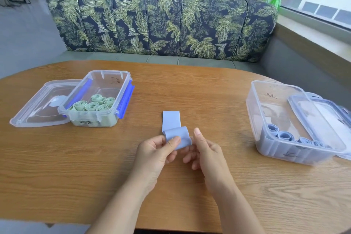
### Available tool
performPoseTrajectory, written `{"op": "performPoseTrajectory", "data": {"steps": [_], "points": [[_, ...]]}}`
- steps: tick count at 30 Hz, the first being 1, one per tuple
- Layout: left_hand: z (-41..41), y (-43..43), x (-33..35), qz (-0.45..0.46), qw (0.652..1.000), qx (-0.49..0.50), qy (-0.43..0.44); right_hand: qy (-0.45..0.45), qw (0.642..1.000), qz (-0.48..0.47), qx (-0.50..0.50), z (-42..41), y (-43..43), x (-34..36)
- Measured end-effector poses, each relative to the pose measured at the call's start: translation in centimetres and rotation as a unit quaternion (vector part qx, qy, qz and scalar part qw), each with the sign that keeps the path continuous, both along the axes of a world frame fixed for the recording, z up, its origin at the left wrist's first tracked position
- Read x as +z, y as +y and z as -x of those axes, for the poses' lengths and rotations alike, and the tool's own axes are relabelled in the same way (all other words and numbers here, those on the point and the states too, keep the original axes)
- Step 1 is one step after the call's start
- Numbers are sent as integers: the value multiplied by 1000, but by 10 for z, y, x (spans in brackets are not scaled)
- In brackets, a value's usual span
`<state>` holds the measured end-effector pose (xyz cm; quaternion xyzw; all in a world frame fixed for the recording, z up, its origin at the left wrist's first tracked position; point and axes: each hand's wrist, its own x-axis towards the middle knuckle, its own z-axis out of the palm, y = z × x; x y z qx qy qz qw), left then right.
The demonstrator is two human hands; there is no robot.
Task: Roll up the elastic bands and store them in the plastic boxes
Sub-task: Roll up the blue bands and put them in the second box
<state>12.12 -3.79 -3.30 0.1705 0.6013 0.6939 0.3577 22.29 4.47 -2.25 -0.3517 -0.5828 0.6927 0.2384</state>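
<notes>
blue band [177,137] — roll (partly) behind left hand [157,152]

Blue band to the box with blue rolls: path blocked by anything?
Nothing lies on the table between the blue band and the right box. Its lid leans across the right side of the opening; the left side is open.

Bare worktop [199,89] in wide lanes either side of centre, between the hands and each box. Centre taken by left hand [157,150], right hand [207,150] and half-rolled blue band [171,119] lying flat just ahead. Left box [109,72] open on top, green rolls [95,103] in near half, far half free; flat lid [38,106] against its left side. Right box [266,150] open, second lid [319,119] leaning over its right side, blue rolls [284,136] along near wall. Sofa [161,24] behind far edge
</notes>
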Motion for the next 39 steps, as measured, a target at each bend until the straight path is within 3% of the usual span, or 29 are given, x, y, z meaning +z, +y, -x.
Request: {"op": "performPoseTrajectory", "data": {"steps": [6, 14, 20, 26, 33, 39], "points": [[0, 4, 4, 49, 999, 16, -1, 45, 997, -6, 62, -12, 4, 1], [-1, 5, 7, 68, 998, 11, 5, 42, 998, 1, 38, -13, 4, 3], [-2, -3, 9, -14, 996, -78, -31, 27, 999, 13, 28, -11, 2, 8], [7, -12, 0, -98, 989, -102, -52, -2, 1000, 10, 13, -5, -1, 8], [5, -11, -8, -90, 993, -77, -10, -17, 1000, 13, 8, -4, -1, 5], [6, -9, -9, -47, 998, -35, 4, 68, 993, 79, 58, -14, 10, 1]]}}
